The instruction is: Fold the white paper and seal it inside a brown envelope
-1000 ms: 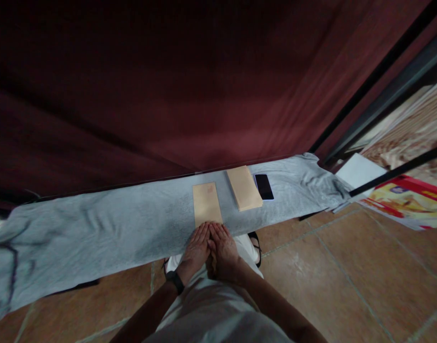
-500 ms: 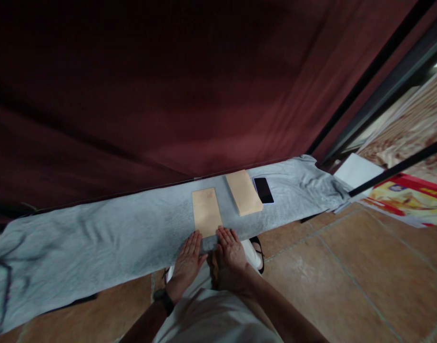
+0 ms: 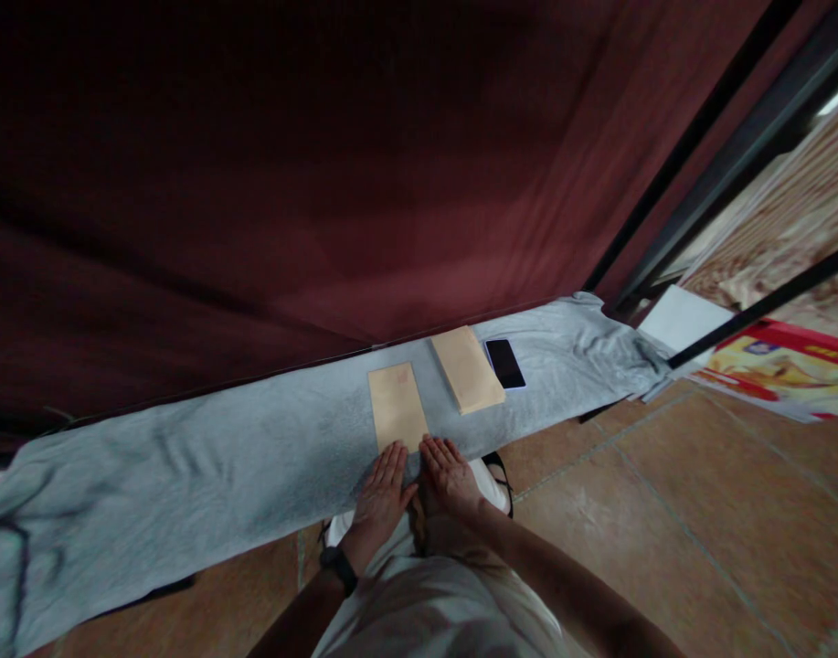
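Note:
A tan paper envelope (image 3: 397,404) lies flat on a narrow surface covered with grey cloth (image 3: 268,439), a small reddish print at its far right corner. My left hand (image 3: 383,489) rests palm down, fingers stretched out, its fingertips on the envelope's near edge. Beside it my right hand (image 3: 450,471) also lies flat, fingertips at the envelope's near right corner. Neither hand grips anything. To the right is a stack of similar envelopes (image 3: 467,369), slightly fanned at its edge.
A dark-screened phone (image 3: 505,364) lies just right of the stack. Behind the cloth hangs a dark red curtain (image 3: 364,228). At the right stand a black bar (image 3: 768,306), a white sheet (image 3: 685,322) and a red-and-yellow printed box (image 3: 789,370). Brown tiles (image 3: 617,512) cover the floor.
Both hands remain flat at the envelope's near edge; the left hand has slid slightly right along it, closer to the right hand. The view has shifted a little.

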A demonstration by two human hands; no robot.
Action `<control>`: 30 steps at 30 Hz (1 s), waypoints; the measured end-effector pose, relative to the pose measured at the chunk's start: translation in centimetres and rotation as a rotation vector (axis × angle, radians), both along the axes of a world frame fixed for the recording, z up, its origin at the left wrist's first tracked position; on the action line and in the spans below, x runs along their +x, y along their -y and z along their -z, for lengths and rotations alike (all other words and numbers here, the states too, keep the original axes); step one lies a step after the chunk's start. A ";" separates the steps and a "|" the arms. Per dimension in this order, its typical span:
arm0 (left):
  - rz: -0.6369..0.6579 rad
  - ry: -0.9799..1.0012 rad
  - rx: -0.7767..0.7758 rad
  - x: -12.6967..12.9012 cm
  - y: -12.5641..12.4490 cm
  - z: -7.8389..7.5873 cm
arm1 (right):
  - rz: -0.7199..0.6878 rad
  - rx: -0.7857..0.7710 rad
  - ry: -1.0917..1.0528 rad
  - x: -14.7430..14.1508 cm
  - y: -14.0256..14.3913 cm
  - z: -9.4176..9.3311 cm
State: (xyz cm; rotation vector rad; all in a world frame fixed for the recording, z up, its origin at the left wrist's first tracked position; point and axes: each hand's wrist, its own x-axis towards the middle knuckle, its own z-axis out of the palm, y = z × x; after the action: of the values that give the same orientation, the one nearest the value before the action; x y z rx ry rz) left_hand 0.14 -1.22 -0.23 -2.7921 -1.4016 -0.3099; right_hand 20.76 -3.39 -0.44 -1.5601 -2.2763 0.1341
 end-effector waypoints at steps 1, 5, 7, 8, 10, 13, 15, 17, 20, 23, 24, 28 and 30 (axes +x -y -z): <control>0.002 -0.005 0.006 -0.4 0.0 0.1 | 0.000 -0.003 0.008 0.0 0.0 0.0; 0.014 -0.015 0.019 -1.9 -0.9 0.0 | -0.005 -0.013 0.039 -0.1 0.0 0.3; 0.021 0.002 0.015 -2.0 -2.1 -0.2 | -0.003 -0.012 0.050 -0.3 0.0 0.6; 0.022 0.014 0.012 -1.9 -3.0 -0.4 | 0.001 -0.010 0.055 -0.3 0.0 0.7; 0.011 0.035 0.004 -1.2 -5.0 -0.8 | -0.001 -0.006 0.066 -0.4 0.0 0.9; 0.032 0.046 -0.009 0.2 -8.0 -1.2 | -0.014 -0.018 0.081 -0.4 -0.1 0.9; 0.055 0.051 -0.012 1.1 -9.7 -1.3 | -0.001 -0.034 0.088 -0.5 -0.1 0.7; 0.073 0.053 -0.016 1.9 -10.8 -1.1 | 0.017 -0.047 0.093 -0.7 -0.1 0.6; 0.090 0.048 -0.021 2.7 -11.7 -0.7 | 0.019 -0.053 0.098 -0.9 -0.1 0.4; 0.090 0.049 -0.013 2.9 -11.8 -0.5 | 0.018 -0.063 0.107 -1.0 0.0 0.3; 0.088 0.048 -0.012 2.9 -11.8 -0.5 | 0.017 -0.067 0.111 -1.0 0.0 0.3; 0.110 0.035 -0.030 2.5 -11.0 -0.8 | 0.008 -0.072 0.114 -1.1 0.0 0.2; 0.126 0.031 -0.039 2.1 -10.2 -1.0 | 0.009 -0.071 0.105 -1.1 0.0 0.2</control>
State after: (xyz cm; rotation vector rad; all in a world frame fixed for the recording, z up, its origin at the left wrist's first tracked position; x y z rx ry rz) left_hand 2.27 8.98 0.77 -2.9257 -1.2534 -0.3318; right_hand 19.67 -3.39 -0.62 -1.6494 -2.3684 0.1349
